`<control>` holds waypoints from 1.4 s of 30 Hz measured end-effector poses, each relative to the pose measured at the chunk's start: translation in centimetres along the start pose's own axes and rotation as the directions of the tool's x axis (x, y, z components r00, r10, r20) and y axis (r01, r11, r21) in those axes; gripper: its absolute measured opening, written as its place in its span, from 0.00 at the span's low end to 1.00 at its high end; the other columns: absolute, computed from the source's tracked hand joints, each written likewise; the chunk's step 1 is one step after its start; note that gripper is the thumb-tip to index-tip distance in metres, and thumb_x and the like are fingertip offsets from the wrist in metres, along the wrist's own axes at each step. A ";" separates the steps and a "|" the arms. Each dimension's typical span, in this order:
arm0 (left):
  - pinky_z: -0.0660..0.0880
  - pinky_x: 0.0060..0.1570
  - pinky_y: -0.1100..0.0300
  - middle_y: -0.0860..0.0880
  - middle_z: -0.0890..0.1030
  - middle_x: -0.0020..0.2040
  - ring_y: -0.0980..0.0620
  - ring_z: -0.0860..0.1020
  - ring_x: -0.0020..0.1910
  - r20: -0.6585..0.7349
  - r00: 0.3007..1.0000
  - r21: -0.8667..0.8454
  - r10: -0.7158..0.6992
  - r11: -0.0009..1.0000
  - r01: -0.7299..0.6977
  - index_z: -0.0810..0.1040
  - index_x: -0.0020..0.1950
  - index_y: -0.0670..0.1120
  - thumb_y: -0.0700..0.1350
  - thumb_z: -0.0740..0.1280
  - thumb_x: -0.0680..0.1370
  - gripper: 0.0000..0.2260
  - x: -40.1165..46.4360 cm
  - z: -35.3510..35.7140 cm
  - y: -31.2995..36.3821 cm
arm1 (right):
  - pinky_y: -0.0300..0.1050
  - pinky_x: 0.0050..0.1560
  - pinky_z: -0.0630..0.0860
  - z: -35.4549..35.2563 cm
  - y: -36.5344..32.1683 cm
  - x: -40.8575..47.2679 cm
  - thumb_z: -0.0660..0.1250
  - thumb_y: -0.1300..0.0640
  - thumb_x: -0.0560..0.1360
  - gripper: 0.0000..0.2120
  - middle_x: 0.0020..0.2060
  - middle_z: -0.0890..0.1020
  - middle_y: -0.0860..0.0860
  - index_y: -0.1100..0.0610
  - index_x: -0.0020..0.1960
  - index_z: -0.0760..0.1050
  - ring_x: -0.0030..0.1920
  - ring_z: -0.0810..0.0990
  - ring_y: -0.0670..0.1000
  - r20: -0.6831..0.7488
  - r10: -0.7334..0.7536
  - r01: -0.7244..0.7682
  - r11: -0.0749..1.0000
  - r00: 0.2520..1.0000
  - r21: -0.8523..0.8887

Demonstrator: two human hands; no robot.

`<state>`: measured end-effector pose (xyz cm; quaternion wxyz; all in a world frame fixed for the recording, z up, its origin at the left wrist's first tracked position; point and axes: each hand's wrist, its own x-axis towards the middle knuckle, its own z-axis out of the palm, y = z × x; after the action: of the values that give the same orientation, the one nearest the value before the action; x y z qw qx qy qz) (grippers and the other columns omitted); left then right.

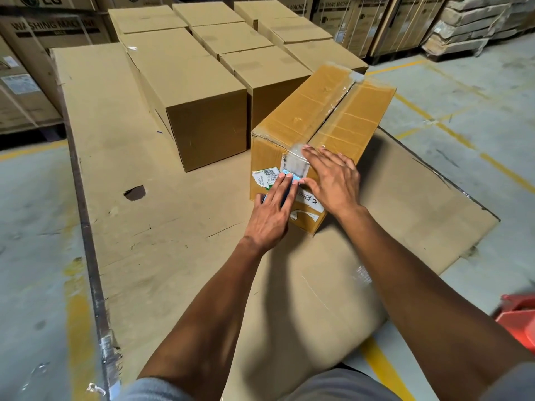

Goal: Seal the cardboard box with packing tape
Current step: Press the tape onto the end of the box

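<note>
The cardboard box (pixel 356 123) lies on flattened cardboard, its top flaps closed. Clear packing tape (pixel 337 96) runs along the top seam and folds down onto the near end face (pixel 293 160). My right hand (pixel 333 180) lies flat, fingers spread, on that end face over the tape's end. My left hand (pixel 272 212) presses against the same face lower down, over a blue tape cutter (pixel 291 174) whose serrated edge shows past my fingertips. Most of the cutter is hidden under the hand. Torn labels sit on the face beside my fingers.
Several closed cardboard boxes (pixel 197 91) stand in rows just behind and to the left. A large cardboard sheet (pixel 144 227) with a hole (pixel 134 193) covers the floor. Washing-machine cartons (pixel 52 27) line the back. A red object (pixel 518 316) sits at the right edge.
</note>
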<state>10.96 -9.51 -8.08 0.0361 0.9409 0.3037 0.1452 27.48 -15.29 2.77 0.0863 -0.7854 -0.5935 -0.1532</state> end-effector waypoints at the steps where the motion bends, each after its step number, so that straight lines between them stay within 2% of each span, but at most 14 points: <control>1: 0.71 0.59 0.44 0.41 0.50 0.90 0.43 0.49 0.89 0.004 1.000 0.006 -0.001 1.000 0.001 0.49 0.89 0.43 0.42 0.51 0.82 0.33 -0.1 0.0 0.0 | 0.57 0.79 0.67 0.0 -0.1 0.0 0.72 0.41 0.79 0.36 0.80 0.71 0.44 0.46 0.83 0.66 0.81 0.70 0.50 -0.002 0.004 -0.004 1.000 1.000 0.006; 4: 0.71 0.59 0.44 0.41 0.51 0.90 0.43 0.50 0.89 -0.003 1.000 0.014 -0.004 1.000 0.004 0.49 0.89 0.42 0.43 0.50 0.82 0.33 0.1 -0.3 0.0 | 0.57 0.78 0.67 -0.2 -0.3 0.1 0.73 0.41 0.78 0.35 0.79 0.73 0.43 0.46 0.82 0.68 0.80 0.71 0.50 -0.020 0.017 -0.016 1.000 1.000 0.017; 11: 0.71 0.59 0.44 0.41 0.52 0.89 0.42 0.52 0.89 0.024 1.000 -0.007 -0.006 1.000 0.007 0.49 0.89 0.43 0.42 0.62 0.83 0.36 0.4 -1.3 0.1 | 0.57 0.73 0.71 -0.4 -0.4 0.1 0.77 0.45 0.75 0.33 0.75 0.78 0.44 0.47 0.78 0.73 0.77 0.76 0.51 -0.074 0.035 -0.033 0.999 0.997 0.031; 17: 0.70 0.68 0.40 0.40 0.53 0.89 0.40 0.53 0.88 0.146 0.989 -0.030 0.022 0.999 -0.018 0.49 0.89 0.43 0.48 0.58 0.90 0.31 -2.1 0.2 1.1 | 0.57 0.72 0.71 -0.1 -0.7 -0.2 0.81 0.42 0.69 0.39 0.72 0.81 0.46 0.46 0.76 0.72 0.77 0.76 0.52 -0.056 0.048 -0.048 0.999 0.997 0.000; 21: 0.71 0.66 0.41 0.40 0.54 0.89 0.40 0.54 0.88 0.105 0.994 0.029 0.004 1.000 -0.007 0.51 0.89 0.43 0.44 0.63 0.86 0.34 -1.7 -0.6 0.5 | 0.58 0.73 0.71 0.0 -0.6 0.2 0.81 0.43 0.70 0.39 0.74 0.80 0.46 0.46 0.77 0.71 0.77 0.75 0.53 -0.046 0.033 -0.033 0.999 0.998 0.003; 25: 0.72 0.63 0.44 0.40 0.57 0.88 0.41 0.57 0.87 0.037 0.999 0.049 0.007 0.999 -0.009 0.54 0.89 0.43 0.42 0.64 0.85 0.34 -2.2 -1.0 -0.3 | 0.58 0.78 0.66 0.4 -0.5 -0.4 0.76 0.41 0.75 0.39 0.80 0.72 0.44 0.46 0.81 0.65 0.81 0.70 0.52 -0.011 0.012 -0.012 1.000 1.000 -0.014; 29: 0.73 0.60 0.45 0.40 0.60 0.87 0.41 0.59 0.86 -0.041 0.999 0.037 0.018 0.999 -0.016 0.58 0.88 0.43 0.41 0.65 0.84 0.32 -2.6 -1.4 -0.6 | 0.61 0.81 0.63 0.8 -0.2 -1.0 0.72 0.41 0.78 0.40 0.82 0.68 0.50 0.52 0.84 0.62 0.82 0.68 0.55 -0.058 -0.027 0.024 0.998 0.998 -0.061; 33: 0.75 0.58 0.46 0.40 0.64 0.86 0.41 0.62 0.85 -0.121 0.993 -0.038 -0.003 0.999 -0.001 0.62 0.87 0.43 0.42 0.67 0.85 0.30 -3.3 -2.0 -1.2 | 0.63 0.85 0.55 1.9 -1.7 -2.0 0.70 0.49 0.80 0.38 0.84 0.64 0.53 0.57 0.85 0.58 0.85 0.62 0.55 -0.131 -0.113 0.109 0.993 0.985 -0.042; 35: 0.75 0.60 0.45 0.39 0.68 0.84 0.38 0.68 0.82 -0.205 0.978 -0.184 -0.020 0.983 -0.019 0.67 0.85 0.41 0.44 0.67 0.86 0.27 -3.7 -2.5 -1.8 | 0.61 0.86 0.53 2.6 -2.8 -2.4 0.67 0.54 0.80 0.37 0.85 0.62 0.53 0.57 0.86 0.56 0.86 0.59 0.54 -0.136 -0.171 0.181 0.982 0.976 0.062; 37: 0.76 0.72 0.43 0.37 0.73 0.81 0.37 0.72 0.79 -0.260 0.953 -0.450 -0.153 0.893 0.021 0.70 0.82 0.37 0.44 0.65 0.86 0.25 -3.8 -3.2 -2.4 | 0.58 0.87 0.53 2.9 -3.7 -2.3 0.65 0.59 0.80 0.36 0.85 0.63 0.52 0.57 0.86 0.56 0.85 0.60 0.52 -0.141 -0.168 0.195 0.958 0.976 0.209; 39: 0.72 0.79 0.43 0.40 0.76 0.78 0.42 0.75 0.78 -0.182 0.900 -0.717 -0.395 0.680 0.153 0.73 0.81 0.37 0.39 0.65 0.87 0.21 -3.7 -4.3 -2.9 | 0.56 0.87 0.53 2.9 -3.9 -1.5 0.64 0.63 0.81 0.34 0.83 0.67 0.52 0.57 0.85 0.58 0.84 0.65 0.51 -0.133 -0.170 0.205 0.926 0.976 0.318; 41: 0.76 0.75 0.47 0.43 0.79 0.76 0.49 0.79 0.72 -0.023 0.826 -0.880 -0.563 0.403 0.250 0.74 0.80 0.39 0.37 0.65 0.87 0.20 -3.6 -5.5 -3.5 | 0.53 0.86 0.58 2.5 -4.0 -0.5 0.63 0.63 0.82 0.31 0.80 0.72 0.53 0.54 0.84 0.61 0.80 0.72 0.52 -0.092 -0.191 0.212 0.894 0.977 0.396; 42: 0.81 0.66 0.52 0.46 0.82 0.73 0.52 0.82 0.65 0.054 0.801 -0.924 -0.596 0.275 0.267 0.76 0.79 0.41 0.37 0.65 0.87 0.19 -3.8 -6.1 -3.7 | 0.52 0.82 0.65 2.2 -4.0 0.0 0.63 0.62 0.83 0.30 0.76 0.76 0.54 0.53 0.83 0.63 0.76 0.76 0.53 -0.065 -0.190 0.199 0.872 0.980 0.447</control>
<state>4.17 -8.80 -3.83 0.5252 0.6120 0.4250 0.4111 23.92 -13.46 0.49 0.2559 -0.6788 -0.6878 -0.0268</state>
